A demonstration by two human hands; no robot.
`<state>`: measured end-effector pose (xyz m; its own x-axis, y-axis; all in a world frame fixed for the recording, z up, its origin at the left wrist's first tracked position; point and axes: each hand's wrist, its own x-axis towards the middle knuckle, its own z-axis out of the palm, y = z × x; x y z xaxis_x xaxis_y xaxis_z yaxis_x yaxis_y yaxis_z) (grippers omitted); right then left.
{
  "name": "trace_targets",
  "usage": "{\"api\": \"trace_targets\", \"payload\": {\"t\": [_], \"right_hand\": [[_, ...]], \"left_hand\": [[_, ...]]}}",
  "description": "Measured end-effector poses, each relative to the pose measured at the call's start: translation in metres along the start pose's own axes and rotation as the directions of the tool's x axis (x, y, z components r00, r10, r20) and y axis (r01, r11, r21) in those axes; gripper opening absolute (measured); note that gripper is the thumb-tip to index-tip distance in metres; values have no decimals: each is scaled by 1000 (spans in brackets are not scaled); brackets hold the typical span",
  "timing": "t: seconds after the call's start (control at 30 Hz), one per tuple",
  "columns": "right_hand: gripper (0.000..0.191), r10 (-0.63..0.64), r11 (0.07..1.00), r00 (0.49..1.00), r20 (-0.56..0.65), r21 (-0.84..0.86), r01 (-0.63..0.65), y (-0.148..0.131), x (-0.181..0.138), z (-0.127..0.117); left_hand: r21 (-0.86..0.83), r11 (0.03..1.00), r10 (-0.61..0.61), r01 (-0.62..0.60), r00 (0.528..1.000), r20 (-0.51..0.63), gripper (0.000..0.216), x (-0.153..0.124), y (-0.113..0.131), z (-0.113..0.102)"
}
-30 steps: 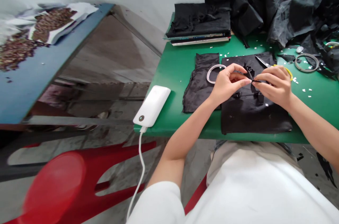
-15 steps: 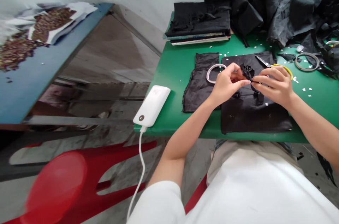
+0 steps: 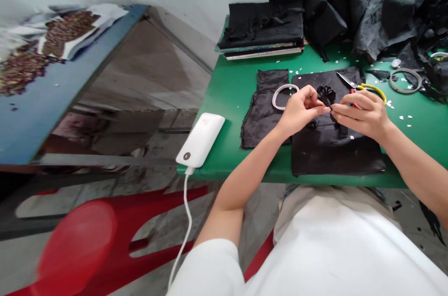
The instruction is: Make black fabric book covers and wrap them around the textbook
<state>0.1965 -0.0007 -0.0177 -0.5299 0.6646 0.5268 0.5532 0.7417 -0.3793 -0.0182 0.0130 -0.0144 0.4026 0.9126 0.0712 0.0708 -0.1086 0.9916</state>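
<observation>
My left hand (image 3: 301, 108) pinches a small looped bunch of black fabric strips (image 3: 326, 94) between thumb and fingers. From the other side my right hand (image 3: 364, 111) closes its fingertips at the lower end of the same bunch. Both hands hover over a folded black cloth (image 3: 336, 156). Scissors (image 3: 371, 90) with yellow and red handles lie on that cloth behind my right hand, their blades apart. Beside my left hand a roll of pale tape (image 3: 280, 98) rests on a second black cloth (image 3: 261, 121). The exact pinch point is partly hidden by my fingers.
On the green table (image 3: 227, 95) are a white power bank (image 3: 201, 139) with a cable, books (image 3: 266, 51) under black fabric, a grey tape roll (image 3: 406, 81), white scraps and crumpled black material (image 3: 381, 11). A red chair (image 3: 79, 240) and blue table (image 3: 80, 81) stand left.
My hands stay together at the black bunch with only a slight shift of the fingers. The loops look a little more spread, and more of the red scissor handle shows.
</observation>
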Motion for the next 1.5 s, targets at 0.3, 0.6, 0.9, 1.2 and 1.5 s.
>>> {"api": "trace_targets", "payload": {"t": [0.3, 0.6, 0.9, 1.2, 1.5], "right_hand": [[27, -80, 997, 994, 77, 25, 79, -6, 5, -4], [29, -164, 983, 969, 186, -50, 176, -11, 6, -6], [24, -507, 800, 861, 44, -346, 490, -5, 3, -5], [28, -556, 777, 831, -18, -367, 511, -5, 5, -5], [19, -370, 920, 909, -191, -210, 330, 6, 0, 0]], "left_hand": [[-103, 994, -24, 29, 999, 45, 56, 0, -1, 1], [-106, 992, -55, 68, 992, 115, 52, 1, -2, 0], [-80, 993, -76, 87, 989, 130, 45, 0, -1, 3], [-70, 995, -65, 77, 985, 158, 39, 1, -3, 2], [-132, 990, -27, 39, 996, 85, 50, 0, 3, 3]]}}
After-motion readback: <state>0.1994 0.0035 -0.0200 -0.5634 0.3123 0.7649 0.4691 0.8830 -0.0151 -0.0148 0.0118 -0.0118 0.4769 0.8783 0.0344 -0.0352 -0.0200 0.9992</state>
